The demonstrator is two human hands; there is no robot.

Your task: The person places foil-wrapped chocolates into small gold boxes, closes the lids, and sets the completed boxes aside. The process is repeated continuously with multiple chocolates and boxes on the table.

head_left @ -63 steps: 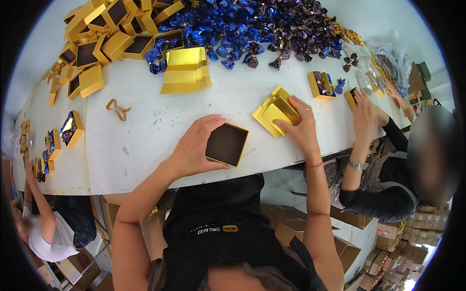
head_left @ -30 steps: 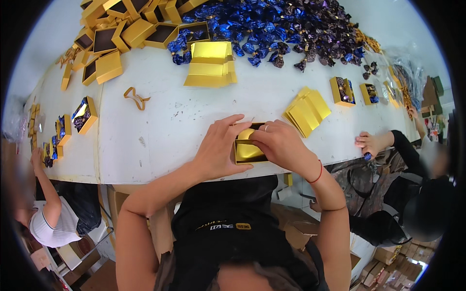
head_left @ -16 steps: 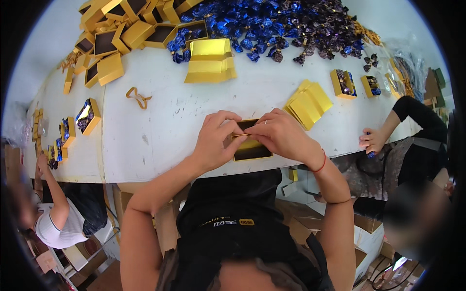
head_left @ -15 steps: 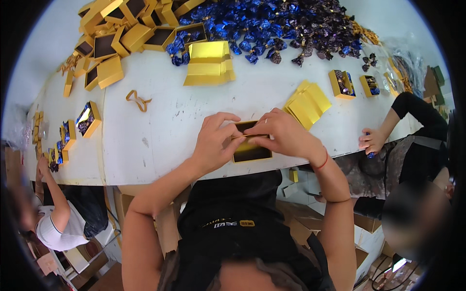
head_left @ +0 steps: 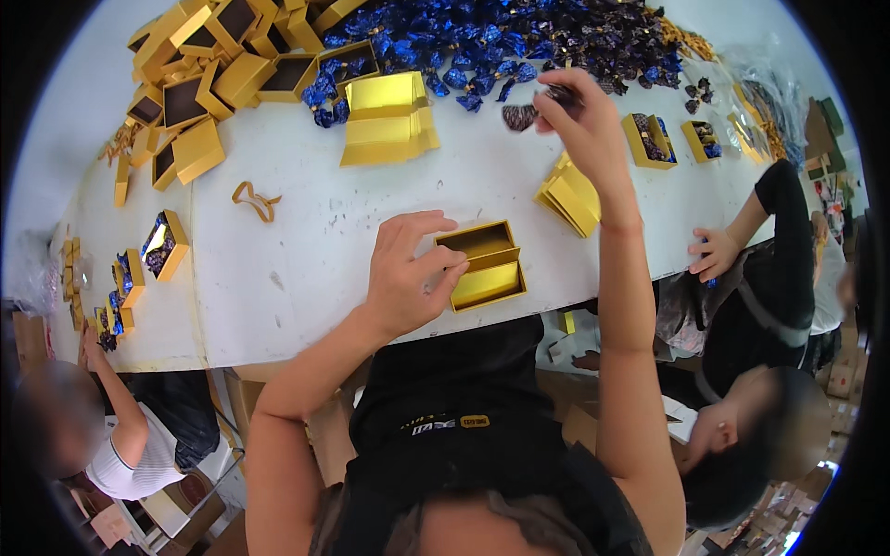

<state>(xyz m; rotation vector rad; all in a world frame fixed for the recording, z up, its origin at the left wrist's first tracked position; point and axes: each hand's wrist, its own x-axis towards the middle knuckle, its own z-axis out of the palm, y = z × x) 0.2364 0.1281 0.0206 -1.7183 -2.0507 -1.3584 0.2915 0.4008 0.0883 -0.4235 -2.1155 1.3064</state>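
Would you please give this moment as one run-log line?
Left hand: at left edge of open gold box | Right hand: gripping dark foil-wrapped candy | Inside box: gold insert, no candies visible

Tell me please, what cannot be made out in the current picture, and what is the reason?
All in the head view:
1. Dark wrapped piece: partly hidden by the right hand.
2. Divided gold box: part of its left edge is covered by the left hand.
3. Heap of wrapped pieces: far side cut off by the upper edge.
4. Gold boxes at far left: too small to tell their contents.
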